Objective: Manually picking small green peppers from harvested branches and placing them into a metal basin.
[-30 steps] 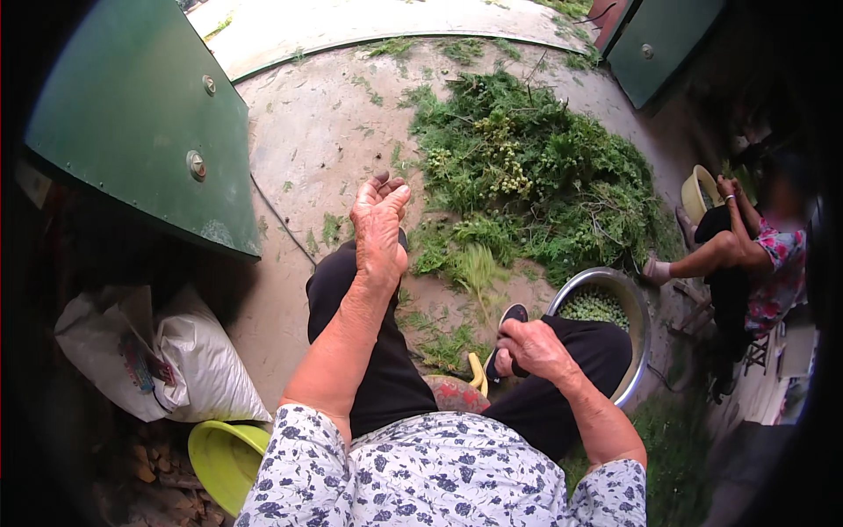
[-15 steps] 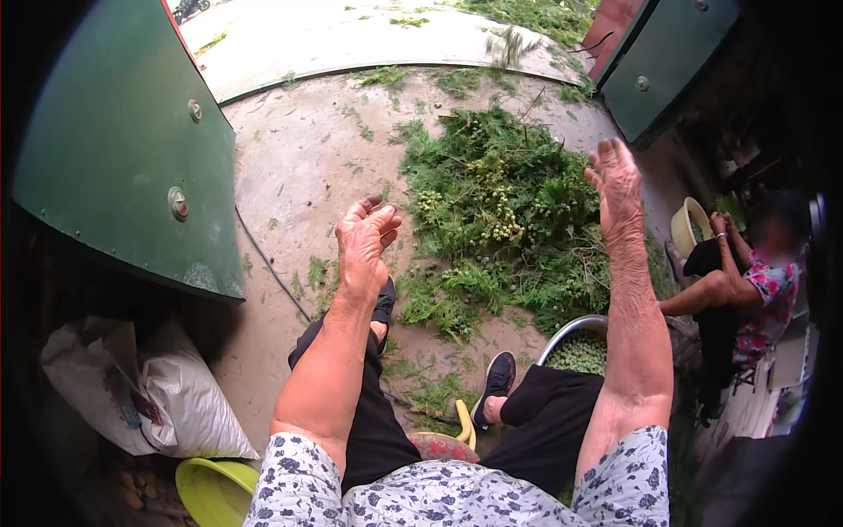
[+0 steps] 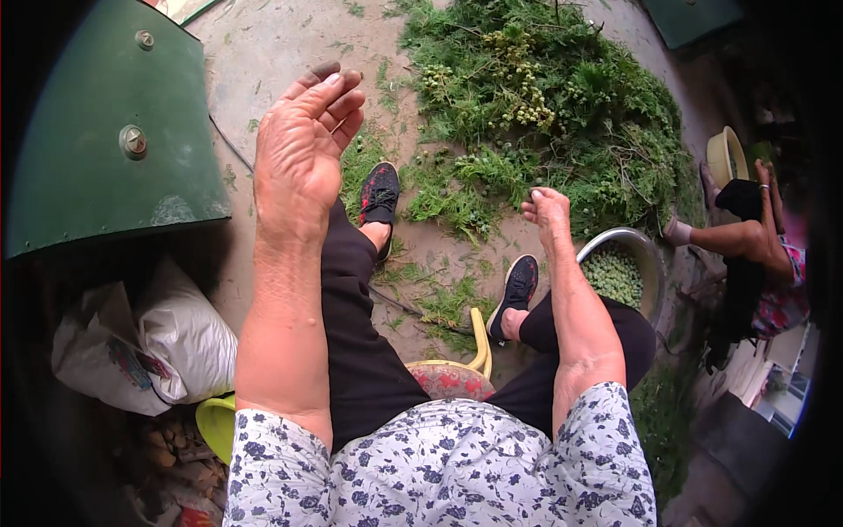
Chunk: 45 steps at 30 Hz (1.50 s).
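Observation:
My left hand (image 3: 307, 145) is raised above my left knee, palm turned up. Its fingers are loosely bent and spread, their tips stained dark, and I see nothing held. My right hand (image 3: 549, 211) hovers at the near edge of a heap of green conifer branches (image 3: 544, 114). Its fingers are curled together; a small dark spot shows at the tips, too small to name. Clusters of pale green cones (image 3: 527, 88) stick out on the heap. Beside my right knee stands a metal basin (image 3: 652, 255), holding many small green cones (image 3: 612, 274).
Green metal doors (image 3: 105, 114) stand at left and far right. White sacks (image 3: 189, 338) and a lime-green basin (image 3: 211, 422) lie on the left. At right another person sits by a cream tub (image 3: 722, 154). A yellow-framed stool (image 3: 479, 342) is under me.
The view has tipped downward. My right hand has come down from above the heap toward the basin, its fingers now curled in. A blurred sprig beyond the heap is out of view.

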Available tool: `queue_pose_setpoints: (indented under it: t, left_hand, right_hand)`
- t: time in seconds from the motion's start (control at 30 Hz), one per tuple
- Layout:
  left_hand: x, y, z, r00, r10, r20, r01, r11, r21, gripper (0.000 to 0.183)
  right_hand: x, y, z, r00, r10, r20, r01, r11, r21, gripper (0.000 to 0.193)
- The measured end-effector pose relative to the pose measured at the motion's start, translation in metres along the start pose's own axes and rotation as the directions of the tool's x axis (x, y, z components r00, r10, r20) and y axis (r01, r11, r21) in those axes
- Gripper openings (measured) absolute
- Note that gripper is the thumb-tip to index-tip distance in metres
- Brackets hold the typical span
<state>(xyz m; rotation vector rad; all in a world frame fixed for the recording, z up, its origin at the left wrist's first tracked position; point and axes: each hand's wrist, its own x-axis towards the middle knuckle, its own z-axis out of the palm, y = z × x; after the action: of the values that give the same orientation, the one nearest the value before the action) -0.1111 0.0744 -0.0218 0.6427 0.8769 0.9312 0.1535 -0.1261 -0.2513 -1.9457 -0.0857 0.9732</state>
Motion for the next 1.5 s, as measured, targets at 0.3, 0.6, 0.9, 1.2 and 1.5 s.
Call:
queue_pose_setpoints:
  t: [0.3, 0.6, 0.9, 1.2, 1.5]
  left_hand:
    - [-0.009, -0.009, 0.017, 0.992, -0.033, 0.121, 0.03, 0.999, 0.029, 0.025]
    - [-0.008, -0.018, 0.041, 0.994, -0.086, 0.067, 0.079, 0.992, 0.095, 0.027]
    - [-0.017, -0.051, 0.049, 0.991, -0.13, 0.024, 0.124, 0.98, 0.155, 0.029]
    - [-0.055, -0.113, 0.046, 0.906, -0.416, -0.078, 0.423, 0.894, 0.15, 0.044]
    - [-0.116, -0.122, 0.044, 0.946, -0.185, 0.268, 0.183, 0.983, 0.031, 0.021]
  right_hand:
    - [0.061, 0.052, 0.025, 0.992, 0.068, -0.104, -0.071, 0.997, -0.026, 0.034]
    - [0.084, 0.046, 0.055, 0.99, 0.131, -0.044, -0.137, 0.973, -0.186, 0.023]
    - [-0.013, -0.019, 0.036, 0.953, 0.04, 0.301, -0.22, 0.771, 0.597, 0.015]
    - [-0.163, -0.067, 0.023, 0.856, -0.138, 0.498, -0.352, 0.551, 0.757, 0.011]
    - [-0.246, -0.038, 0.0, 0.796, -0.154, 0.585, -0.181, 0.862, 0.473, 0.01]
